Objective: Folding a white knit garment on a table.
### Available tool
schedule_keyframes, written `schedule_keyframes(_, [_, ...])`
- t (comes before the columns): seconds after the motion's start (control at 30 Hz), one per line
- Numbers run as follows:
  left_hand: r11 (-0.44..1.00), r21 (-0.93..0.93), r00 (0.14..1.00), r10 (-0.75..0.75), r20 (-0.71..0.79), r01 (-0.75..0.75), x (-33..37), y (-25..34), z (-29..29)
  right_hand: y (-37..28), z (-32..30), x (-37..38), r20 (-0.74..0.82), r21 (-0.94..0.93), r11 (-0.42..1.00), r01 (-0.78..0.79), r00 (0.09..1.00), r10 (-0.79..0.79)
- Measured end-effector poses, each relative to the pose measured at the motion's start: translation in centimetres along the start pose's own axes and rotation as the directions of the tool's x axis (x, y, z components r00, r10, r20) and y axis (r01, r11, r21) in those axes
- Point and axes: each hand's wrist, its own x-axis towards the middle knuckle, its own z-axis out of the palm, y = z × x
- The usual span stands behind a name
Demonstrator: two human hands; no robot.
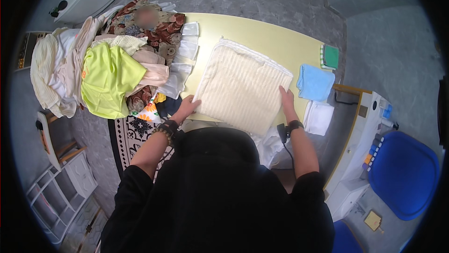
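Observation:
A cream ribbed cloth with white edging lies folded into a rough rectangle on the pale yellow table. My left hand is closed on its near left edge. Over at the right side, my right hand grips the opposite edge, fingers partly hidden by the cloth and wrist. The near end of the cloth reaches toward my body, where some white fabric hangs below the table edge.
Clothes lie heaped at left, including a lime-yellow garment and a brown bear-print garment with white ruffles. Folded green, blue and white cloths line the table's right end. A blue chair stands farther right.

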Motion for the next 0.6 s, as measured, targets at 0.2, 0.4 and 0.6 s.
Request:
schedule_keyframes(0.2, [1.0,0.023,1.0,0.008,0.003,-0.008,0.7,-0.2,0.2,1.1,0.0,0.3,-0.048,-0.042,0.998,0.039,0.998,-0.041])
schedule_keyframes(0.4, [0.998,0.044,0.998,0.04,0.042,-0.042,1.0,-0.8,-0.3,2.6,1.1,-3.0,-0.077,0.029,0.992,0.122,0.99,-0.119])
schedule_keyframes(0.6, [0.996,0.085,0.989,-0.019,0.15,0.006,0.6,-0.7,-1.3,4.9,0.7,-9.7,0.121,-0.021,0.989,-0.148,0.981,0.15])
